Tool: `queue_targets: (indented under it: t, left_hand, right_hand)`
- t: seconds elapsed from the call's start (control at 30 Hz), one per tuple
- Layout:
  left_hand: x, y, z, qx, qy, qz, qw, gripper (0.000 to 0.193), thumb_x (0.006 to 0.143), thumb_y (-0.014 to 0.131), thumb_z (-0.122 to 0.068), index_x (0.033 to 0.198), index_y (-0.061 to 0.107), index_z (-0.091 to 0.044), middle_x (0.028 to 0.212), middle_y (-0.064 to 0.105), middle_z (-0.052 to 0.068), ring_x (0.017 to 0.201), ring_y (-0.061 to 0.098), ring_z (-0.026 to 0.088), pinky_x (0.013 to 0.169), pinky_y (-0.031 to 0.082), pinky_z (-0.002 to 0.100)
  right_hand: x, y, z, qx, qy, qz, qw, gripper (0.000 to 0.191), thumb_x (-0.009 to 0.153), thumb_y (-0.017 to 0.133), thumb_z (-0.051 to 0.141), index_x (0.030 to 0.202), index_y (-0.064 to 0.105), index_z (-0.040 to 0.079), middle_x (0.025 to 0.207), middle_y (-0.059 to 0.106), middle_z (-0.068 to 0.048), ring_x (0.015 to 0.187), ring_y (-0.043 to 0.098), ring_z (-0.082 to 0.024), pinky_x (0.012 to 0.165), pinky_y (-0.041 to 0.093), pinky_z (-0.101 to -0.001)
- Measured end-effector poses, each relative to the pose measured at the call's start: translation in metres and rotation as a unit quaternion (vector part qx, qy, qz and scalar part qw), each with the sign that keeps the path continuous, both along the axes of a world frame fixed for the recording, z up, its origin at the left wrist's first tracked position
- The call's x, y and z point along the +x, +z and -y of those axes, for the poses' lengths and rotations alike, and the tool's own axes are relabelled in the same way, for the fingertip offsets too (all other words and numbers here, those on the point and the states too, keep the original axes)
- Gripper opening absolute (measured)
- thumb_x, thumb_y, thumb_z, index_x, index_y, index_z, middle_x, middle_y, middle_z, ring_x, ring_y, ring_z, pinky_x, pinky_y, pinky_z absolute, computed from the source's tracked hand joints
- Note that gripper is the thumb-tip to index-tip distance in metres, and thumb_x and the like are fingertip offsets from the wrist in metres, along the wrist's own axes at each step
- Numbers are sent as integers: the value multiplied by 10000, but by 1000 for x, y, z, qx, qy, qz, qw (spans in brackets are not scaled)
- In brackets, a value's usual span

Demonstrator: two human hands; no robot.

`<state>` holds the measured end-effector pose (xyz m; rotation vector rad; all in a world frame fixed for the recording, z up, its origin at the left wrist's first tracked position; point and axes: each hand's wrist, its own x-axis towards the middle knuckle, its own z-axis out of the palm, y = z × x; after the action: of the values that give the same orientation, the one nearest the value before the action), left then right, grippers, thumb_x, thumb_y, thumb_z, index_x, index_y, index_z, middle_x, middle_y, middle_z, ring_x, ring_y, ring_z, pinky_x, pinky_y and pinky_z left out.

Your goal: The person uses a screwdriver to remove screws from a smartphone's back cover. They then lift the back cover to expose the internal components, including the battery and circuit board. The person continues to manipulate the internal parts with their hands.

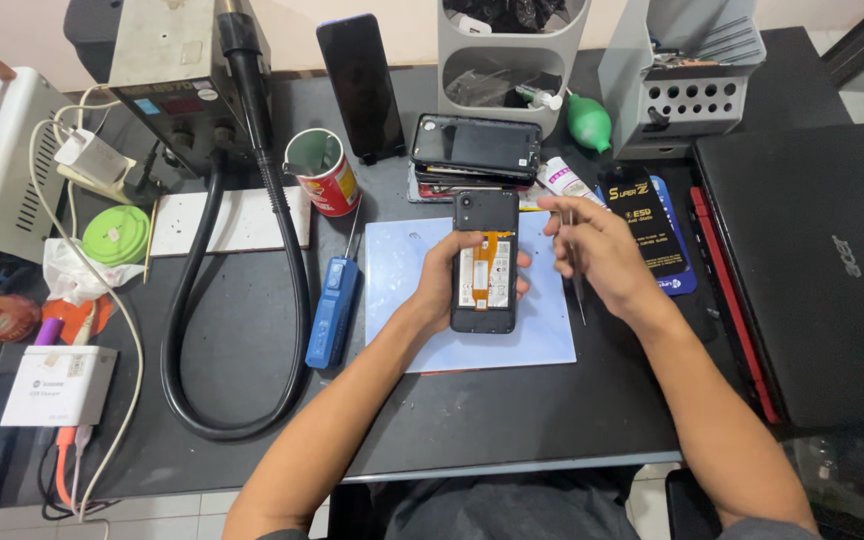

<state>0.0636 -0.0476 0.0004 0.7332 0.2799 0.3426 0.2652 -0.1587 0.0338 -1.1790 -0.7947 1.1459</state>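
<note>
The bench (512,420) is dark and fills most of the frame. A closed black laptop (812,270) takes the right side. A thick black hose (287,300) loops down the left-centre from the grey station (177,70) at upper left.

At centre lies a pale blue mat (542,330), and over it sits the phone (485,262), back cover off, with an orange flex strip and a pale battery showing. Its long axis runs top to bottom of the frame, camera end toward the top.

The left hand (442,280) comes in from the lower left and wraps the phone's left edge, fingers curled behind it and thumb on the near side: a closed grip, holding the phone.

The right hand (602,255) sits just right of the phone, near but not touching it. It pinches thin tweezers (577,285) that point down the frame, roughly parallel to the phone's long axis. The phone lies to the left of that grip, so the right hand is the nearer free hand to the open back.

Smaller things: a blue tool (332,310) left of the mat, a red cup (324,170) above it, and 1 dark phone stack (477,150) above the mat.
</note>
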Motion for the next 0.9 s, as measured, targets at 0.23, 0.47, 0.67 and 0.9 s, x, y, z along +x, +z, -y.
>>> queue_targets:
  t: [0.23,0.47,0.67,0.9]
  left_hand:
    - [2,1,1,16,-26,6,1000,730,1032,367,-622,1393,548,-14,1079,711,238,872,744,377,792,617,454]
    - [1,4,2,36,-14,3,999,856,1006,221,-732,1449,510,-59,1081,711,253,886,746,384,813,624,465]
    - [5,-1,-1,36,4,3,999,874,1027,197,-724,1429,520,-18,1090,704,258,896,743,375,814,626,469]
    - [8,-12,-1,23,16,6,1000,882,1028,212,-721,1377,553,14,1081,698,233,909,740,352,818,629,457]
  right_hand:
    - [-13,6,-3,15,-40,85,996,335,1006,501,74,1339,532,51,955,642,-100,626,612,-101,455,447,-237]
    - [-25,-3,1,99,-130,313,936,197,1063,578,115,1225,571,2,930,715,-75,692,574,-65,574,438,-224]
    - [-17,-10,3,104,-128,345,924,128,1088,548,87,1162,628,21,890,732,-46,746,616,-67,676,487,-232]
    - [-22,-9,3,77,-89,386,915,141,938,716,87,1035,664,0,875,729,-68,755,652,-84,660,509,-241]
